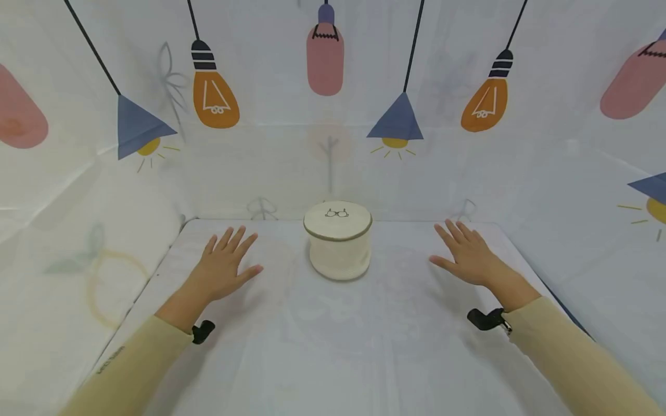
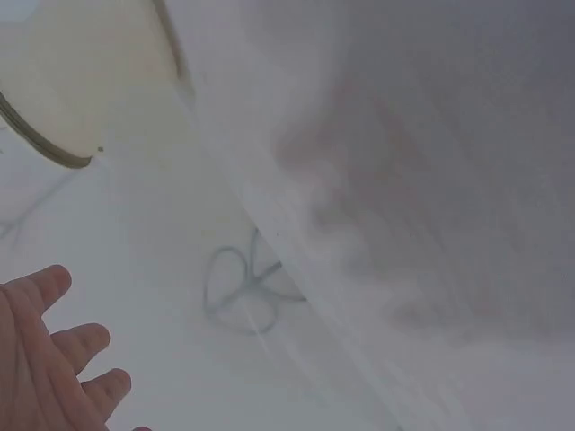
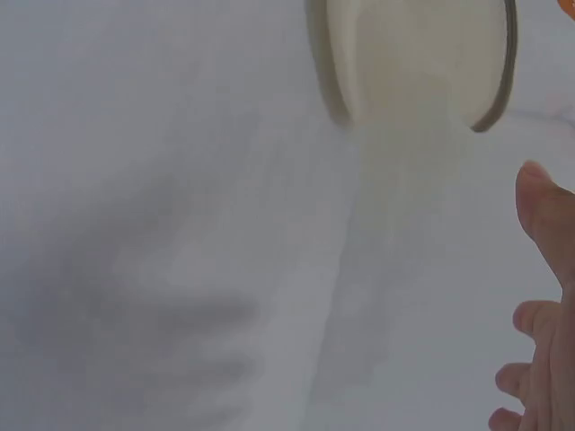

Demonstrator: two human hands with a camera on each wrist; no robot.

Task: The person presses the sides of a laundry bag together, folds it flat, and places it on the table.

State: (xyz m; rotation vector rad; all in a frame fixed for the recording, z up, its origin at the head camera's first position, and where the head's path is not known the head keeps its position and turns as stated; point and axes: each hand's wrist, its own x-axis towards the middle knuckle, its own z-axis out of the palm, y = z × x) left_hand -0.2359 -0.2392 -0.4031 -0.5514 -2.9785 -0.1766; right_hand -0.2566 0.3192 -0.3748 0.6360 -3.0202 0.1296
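A round cream container [image 1: 340, 254] with a dark-edged lid and a small glasses drawing on top stands at the middle back of the white surface. Left of it is the left hand [image 1: 225, 268], fingers spread, holding nothing. On the other side the right hand [image 1: 468, 257] is likewise spread and empty. Neither hand touches the container. Part of the container [image 2: 72, 81] shows at the upper left of the left wrist view, the left hand [image 2: 54, 359] below it. In the right wrist view the container [image 3: 422, 54] is at the top and the right hand [image 3: 544, 305] at the right edge.
The white table surface [image 1: 322, 346] is enclosed at the back and sides by a white cloth [image 1: 281, 167] printed with lamps and bulbs. Both forearms wear beige sleeves [image 1: 130, 370], with a black piece [image 1: 486, 319] at each wrist.
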